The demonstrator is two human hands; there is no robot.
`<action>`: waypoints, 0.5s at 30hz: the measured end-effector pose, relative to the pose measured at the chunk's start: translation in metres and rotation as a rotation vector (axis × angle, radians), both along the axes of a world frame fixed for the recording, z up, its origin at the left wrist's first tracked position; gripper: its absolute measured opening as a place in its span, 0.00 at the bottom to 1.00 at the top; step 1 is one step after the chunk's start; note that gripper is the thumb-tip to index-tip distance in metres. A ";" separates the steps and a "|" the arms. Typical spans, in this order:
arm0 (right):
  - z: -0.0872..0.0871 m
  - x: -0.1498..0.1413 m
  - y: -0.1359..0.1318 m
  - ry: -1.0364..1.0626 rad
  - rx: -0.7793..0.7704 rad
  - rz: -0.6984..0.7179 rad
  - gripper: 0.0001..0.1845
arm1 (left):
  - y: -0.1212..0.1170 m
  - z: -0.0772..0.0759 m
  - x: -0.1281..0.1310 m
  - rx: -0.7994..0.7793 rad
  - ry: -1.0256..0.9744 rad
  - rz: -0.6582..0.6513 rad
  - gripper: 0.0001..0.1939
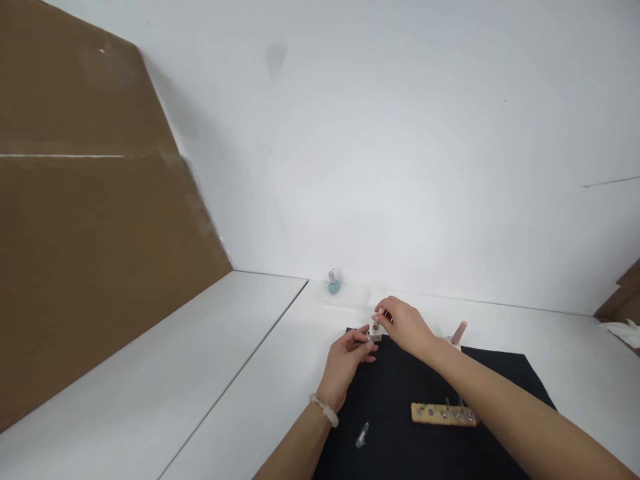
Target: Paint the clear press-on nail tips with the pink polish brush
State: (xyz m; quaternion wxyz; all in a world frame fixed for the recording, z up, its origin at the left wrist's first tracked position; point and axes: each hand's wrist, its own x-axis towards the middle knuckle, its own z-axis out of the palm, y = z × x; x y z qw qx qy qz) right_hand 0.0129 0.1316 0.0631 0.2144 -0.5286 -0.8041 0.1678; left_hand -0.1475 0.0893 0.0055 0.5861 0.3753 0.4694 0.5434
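At the far edge of the black cloth (385,413), a small pale nail polish bottle (375,335) stands upright. My right hand (403,327) is closed around its cap (377,321) from above, right at the bottle's neck. Close beside the bottle on the left, my left hand (349,357) has thumb and fingers pinched on a tiny item, too small to make out. A clear, elongated nail-tip-like piece (362,435) lies on the cloth near my left wrist. Under my right forearm sits a tan strip (440,414) bearing several small round spots and clear upright pieces, its right end partly hidden.
A teal nail polish bottle (334,287) with a pale cap stands by the wall, next to a clear flat tray (345,298). Another bottle with a pink cap (459,332) stands behind my right forearm. A brown panel (100,220) rises at left; white material (623,333) lies far right.
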 end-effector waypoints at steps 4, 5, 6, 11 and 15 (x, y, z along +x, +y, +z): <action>-0.005 -0.003 0.002 -0.043 -0.023 0.004 0.13 | 0.002 -0.003 0.000 0.006 -0.001 -0.004 0.15; -0.006 -0.004 0.002 -0.049 -0.027 0.004 0.13 | 0.003 -0.005 0.000 0.007 -0.002 -0.005 0.16; -0.007 -0.005 0.002 -0.053 -0.031 0.003 0.14 | 0.003 -0.006 0.000 0.008 -0.003 -0.006 0.16; -0.010 -0.010 -0.001 -0.053 -0.057 -0.007 0.15 | 0.005 -0.009 -0.001 0.017 0.001 -0.009 0.14; -0.010 -0.012 -0.003 -0.044 -0.087 -0.015 0.16 | 0.004 -0.009 -0.001 0.033 0.016 -0.007 0.13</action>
